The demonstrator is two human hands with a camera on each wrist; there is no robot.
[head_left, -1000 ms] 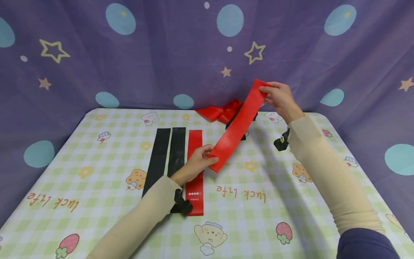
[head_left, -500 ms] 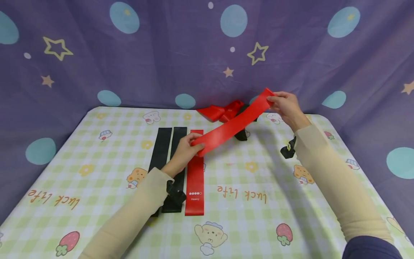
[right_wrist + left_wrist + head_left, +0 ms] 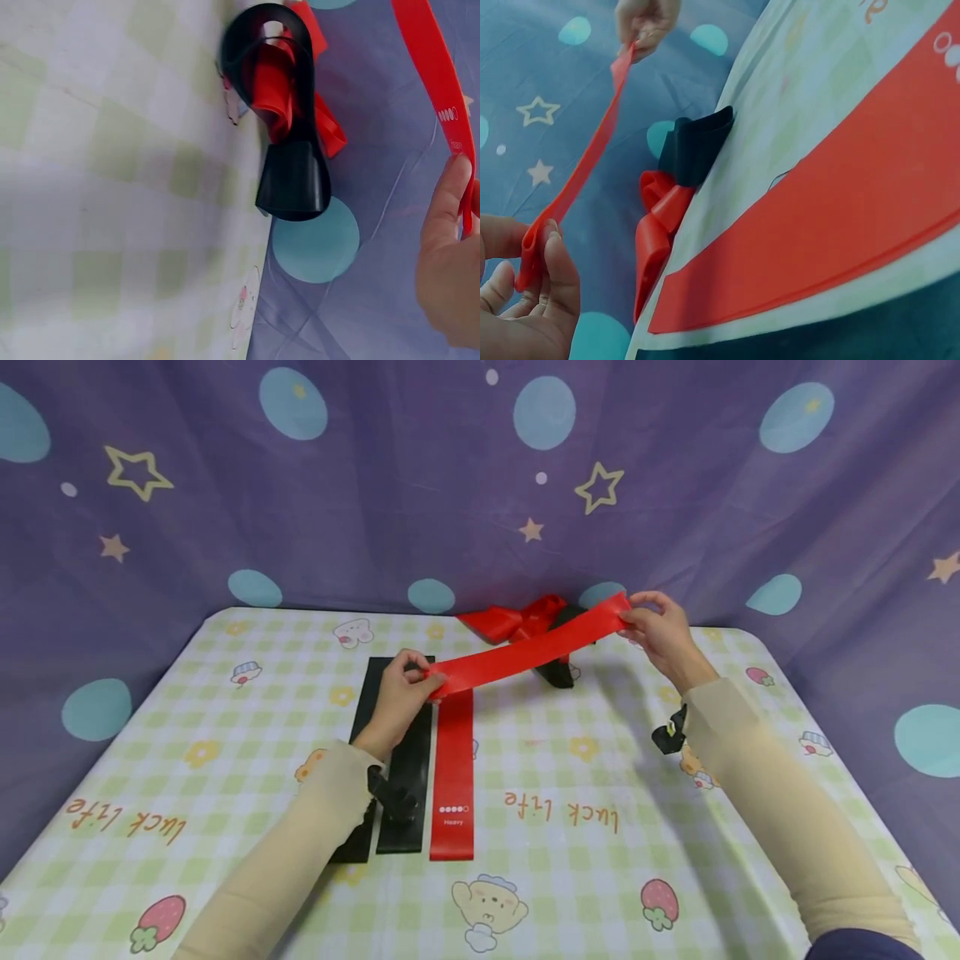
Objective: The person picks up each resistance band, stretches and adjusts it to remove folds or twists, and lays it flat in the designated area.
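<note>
A red resistance band (image 3: 528,648) is stretched out flat in the air, tilted a little up to the right. My left hand (image 3: 397,697) pinches its left end between thumb and fingers; the loop's fold shows in the left wrist view. At the other end my right hand (image 3: 663,635) pinches the band, and small white print shows beside the thumb in the right wrist view. Below the left hand, a flat red band (image 3: 453,777) marked "Heavy" lies on the table, beside two flat black bands, one (image 3: 408,793) nearer it and another (image 3: 358,835) farther left, partly hidden by the arm.
Behind the held band, a loose heap of red bands (image 3: 510,620) and a black band (image 3: 296,180) lies at the table's back edge. The checked tablecloth (image 3: 570,877) covers the table. A purple curtain (image 3: 420,485) hangs right behind it.
My left hand has moved left and up, and my right hand has lowered slightly. The held red band has swung from a steep slant to nearly level.
</note>
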